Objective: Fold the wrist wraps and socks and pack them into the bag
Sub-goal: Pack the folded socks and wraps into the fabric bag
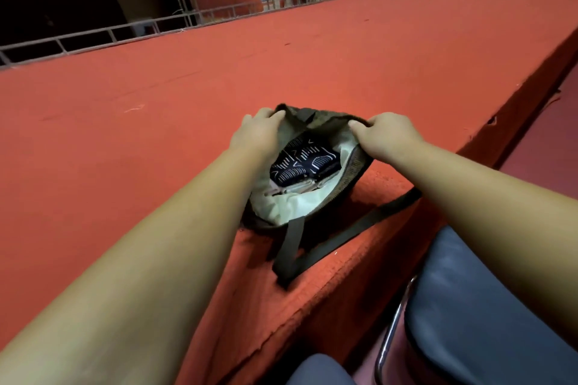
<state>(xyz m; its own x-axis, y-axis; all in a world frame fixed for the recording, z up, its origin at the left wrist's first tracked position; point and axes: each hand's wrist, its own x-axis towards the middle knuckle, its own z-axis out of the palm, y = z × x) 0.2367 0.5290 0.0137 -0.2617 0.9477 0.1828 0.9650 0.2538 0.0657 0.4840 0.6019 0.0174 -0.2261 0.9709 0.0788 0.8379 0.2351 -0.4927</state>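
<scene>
Head view: left grip (pixel 261 131) and right grip (pixel 386 134) are pinching the rim of the bag (pixel 359 166), spreading its mouth.
A dark patterned bundle (pixel 300 162), likely socks, is lying inside, between and below the grips; the wide mouth is probably giving room for packing.

Head view, looking forward and down, close over bag (pixel 312 197), perhaps tilted

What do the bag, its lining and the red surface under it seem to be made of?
The bag looks like dark olive woven cloth, matte, perhaps canvas: it sags and creases. Its lining is pale thin fabric, wrinkled, possibly synthetic. The red surface seems felt-like carpet, matte, with a frayed edge.
</scene>
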